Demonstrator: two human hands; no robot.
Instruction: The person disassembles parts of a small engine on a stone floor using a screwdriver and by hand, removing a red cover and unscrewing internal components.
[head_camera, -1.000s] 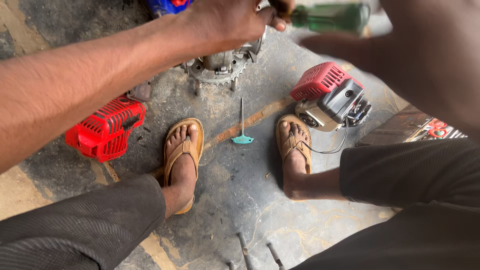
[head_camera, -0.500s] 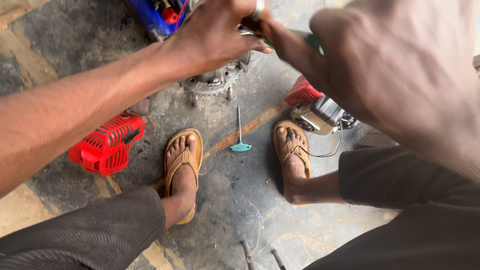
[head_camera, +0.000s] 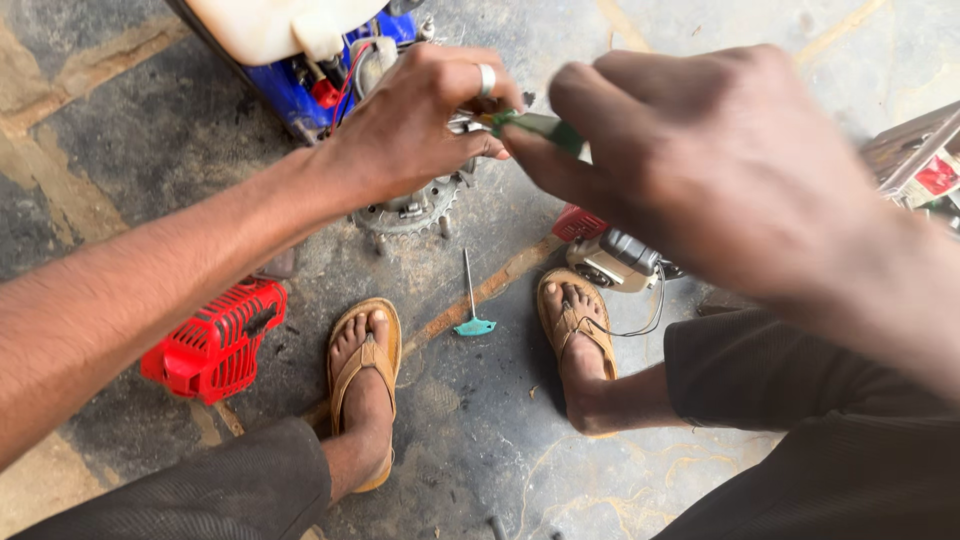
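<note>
My left hand (head_camera: 415, 120), with a ring on one finger, is curled over a small engine block (head_camera: 405, 212) with a toothed metal ring. Its fingertips pinch a small metal part at the top of the engine. My right hand (head_camera: 700, 150) is close to the camera and grips a green-handled tool (head_camera: 540, 126) whose tip meets the left fingers. A blue machine body with a white tank (head_camera: 285, 35) lies behind the engine.
On the stained concrete floor, a red plastic engine cover (head_camera: 215, 340) lies left. A teal T-handle wrench (head_camera: 470, 300) rests between my sandalled feet (head_camera: 365, 375). A red and grey engine part (head_camera: 620, 255) with a black wire sits by the right foot.
The view tilted up and closer to the engine. My right hand moved left and down, bringing the green-handled tool to my left fingers on the engine.
</note>
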